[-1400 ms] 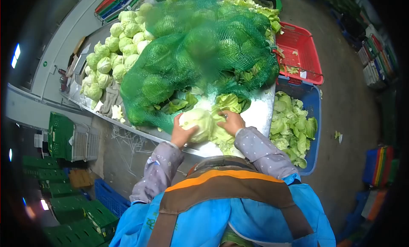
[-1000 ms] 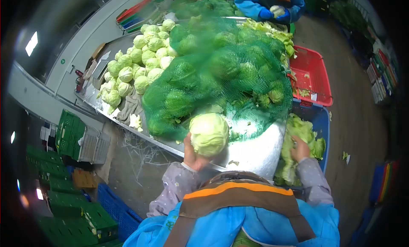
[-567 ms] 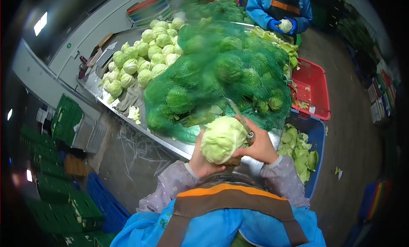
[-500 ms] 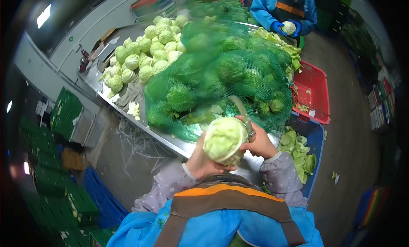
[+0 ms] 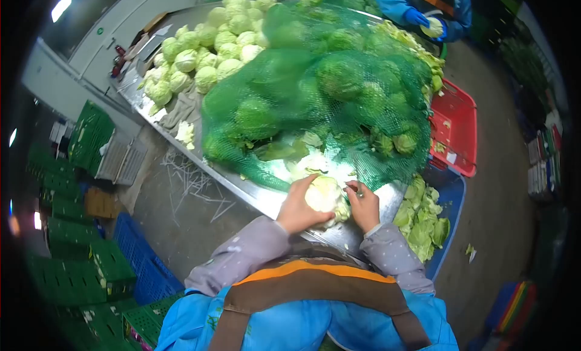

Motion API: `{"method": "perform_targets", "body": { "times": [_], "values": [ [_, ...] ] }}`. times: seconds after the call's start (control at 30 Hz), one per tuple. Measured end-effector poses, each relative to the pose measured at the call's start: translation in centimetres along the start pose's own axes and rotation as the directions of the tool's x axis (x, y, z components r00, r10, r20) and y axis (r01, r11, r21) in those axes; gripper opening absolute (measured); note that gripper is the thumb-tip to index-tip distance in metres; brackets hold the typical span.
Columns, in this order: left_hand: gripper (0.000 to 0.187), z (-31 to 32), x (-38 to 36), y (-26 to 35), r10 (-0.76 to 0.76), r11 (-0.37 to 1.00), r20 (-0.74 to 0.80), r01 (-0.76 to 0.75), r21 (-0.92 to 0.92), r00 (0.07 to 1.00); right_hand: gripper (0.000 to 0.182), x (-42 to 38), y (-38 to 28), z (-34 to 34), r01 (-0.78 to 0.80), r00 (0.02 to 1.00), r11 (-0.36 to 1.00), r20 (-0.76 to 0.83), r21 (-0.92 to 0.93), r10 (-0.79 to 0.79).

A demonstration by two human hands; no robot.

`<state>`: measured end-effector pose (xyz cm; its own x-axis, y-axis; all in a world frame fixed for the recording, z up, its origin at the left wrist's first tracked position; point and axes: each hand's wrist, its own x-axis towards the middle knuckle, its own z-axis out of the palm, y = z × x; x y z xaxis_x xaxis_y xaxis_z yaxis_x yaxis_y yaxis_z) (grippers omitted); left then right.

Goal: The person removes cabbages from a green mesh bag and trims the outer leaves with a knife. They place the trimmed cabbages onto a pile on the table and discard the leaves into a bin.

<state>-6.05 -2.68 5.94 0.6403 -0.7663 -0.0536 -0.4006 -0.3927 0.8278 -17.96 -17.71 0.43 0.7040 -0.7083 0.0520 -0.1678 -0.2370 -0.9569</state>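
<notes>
A pale cabbage head (image 5: 325, 195) is over the front edge of the metal table (image 5: 257, 201), with my left hand (image 5: 301, 207) wrapped round its left side. My right hand (image 5: 364, 207) is at the cabbage's right side, its fingers closed round the handle of a knife (image 5: 358, 194); the blade is hard to make out. Loose leaves (image 5: 313, 163) lie just beyond the cabbage. Behind them, green net bags (image 5: 339, 88) full of cabbages cover much of the table.
Pale cabbages (image 5: 227, 39) are piled at the back left beside a grey cloth (image 5: 181, 113). A red crate (image 5: 463, 121) and a blue crate (image 5: 455, 221) with leaves stand right of the table. Across it, a co-worker in blue gloves (image 5: 416, 17) holds a cabbage.
Both hands and the cabbage have moved slightly away from my body, lower over the table. The curved blade seen above the cabbage before no longer stands out. More pale leaves show beyond it.
</notes>
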Motion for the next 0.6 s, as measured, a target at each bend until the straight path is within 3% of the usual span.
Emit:
{"method": "perform_targets", "body": {
  "times": [0.03, 0.1, 0.13, 0.17, 0.27, 0.33, 0.43, 0.5, 0.6],
  "values": [
    [0.098, 0.5, 0.4, 0.1, 0.010, 1.000, 0.027, -0.010, -0.012, 1.000, 0.023, -0.8, -1.1, -1.0, 0.241, 0.964, 0.920, -0.037, -0.310, -0.265],
    [0.104, 1.3, 1.0, 0.4, -0.208, 0.975, 0.051, 0.203, 0.087, 0.977, 0.034, -3.3, -3.3, -2.4, 0.176, 0.984, 0.893, 0.039, -0.415, -0.176],
    [0.114, 1.1, 1.2, 0.1, -0.192, 0.974, 0.155, 0.168, 0.155, 0.969, 0.046, -4.2, -4.9, -2.8, 0.071, 0.995, 0.856, 0.101, -0.512, -0.022],
    [0.114, 1.2, 1.3, 0.1, -0.193, 0.975, 0.172, 0.169, 0.145, 0.966, 0.050, -5.0, -5.0, -2.9, 0.073, 0.990, 0.832, 0.144, -0.549, 0.008],
    [0.113, 1.0, 1.8, 1.0, -0.230, 0.963, 0.230, 0.187, 0.193, 0.946, 0.049, -5.7, -4.7, -2.7, 0.035, 0.991, 0.843, 0.127, -0.537, 0.039],
    [0.113, 1.2, 2.1, 0.7, -0.225, 0.965, 0.245, 0.181, 0.188, 0.943, 0.047, -5.5, -4.2, -2.4, 0.042, 0.981, 0.777, 0.172, -0.628, 0.086],
    [0.111, 1.5, 2.2, 0.0, -0.192, 0.971, 0.242, 0.149, 0.185, 0.951, 0.047, -4.5, -4.0, -1.1, -0.073, 0.970, 0.798, 0.142, -0.598, 0.196],
    [0.110, 1.8, 2.7, -0.7, -0.178, 0.980, 0.205, 0.156, 0.120, 0.962, 0.047, -4.1, -3.2, 0.6, -0.087, 0.987, 0.816, 0.065, -0.572, 0.150],
    [0.109, 1.8, 3.7, -0.9, -0.126, 0.980, 0.217, 0.087, 0.180, 0.968, 0.045, -3.9, -3.1, 0.7, -0.119, 0.990, 0.777, -0.012, -0.619, 0.143]
  ]
}}
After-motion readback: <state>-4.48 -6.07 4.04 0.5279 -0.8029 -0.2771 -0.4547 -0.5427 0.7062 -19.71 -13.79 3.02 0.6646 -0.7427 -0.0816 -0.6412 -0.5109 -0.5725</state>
